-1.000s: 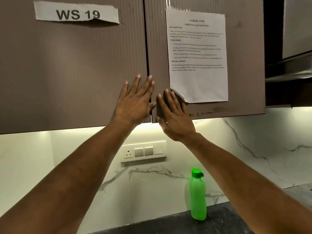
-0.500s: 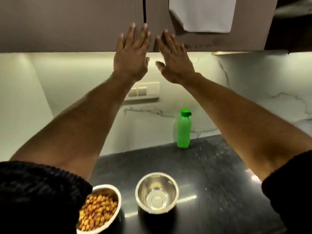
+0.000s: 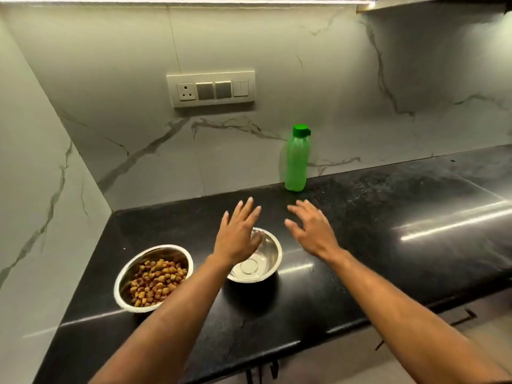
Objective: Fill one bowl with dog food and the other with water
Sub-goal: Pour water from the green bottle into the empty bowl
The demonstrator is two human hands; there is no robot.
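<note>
A: Where do the bowls sit?

B: Take the green bottle (image 3: 296, 159) as the mark. It stands upright at the back of the black desk (image 3: 388, 245), against the marble wall, long axis vertical, cap on top with its small tab toward the right. The empty steel bowl (image 3: 260, 261) is in front of the bottle and a little to its left, mouth up. The bowl of dog food (image 3: 153, 277) is further to the left of the bottle and nearer the front edge, also mouth up, with brown kibble heaped inside

A: Do the two bowls touch?

B: No, they are near each other with a strip of desk between them

A: And the hands?

B: Both are spread, fingers straight and apart, gripping nothing. The left hand (image 3: 238, 234) hangs over the left rim of the empty bowl, fingers pointing up toward the bottle; whether it touches the rim I cannot tell. The right hand (image 3: 311, 230) is just right of that bowl, in front of the bottle, fingers aimed back and left. The two hands are apart

A: Anything else on the wall?

B: A switch plate (image 3: 211, 88), above and to the left of the bottle
</note>
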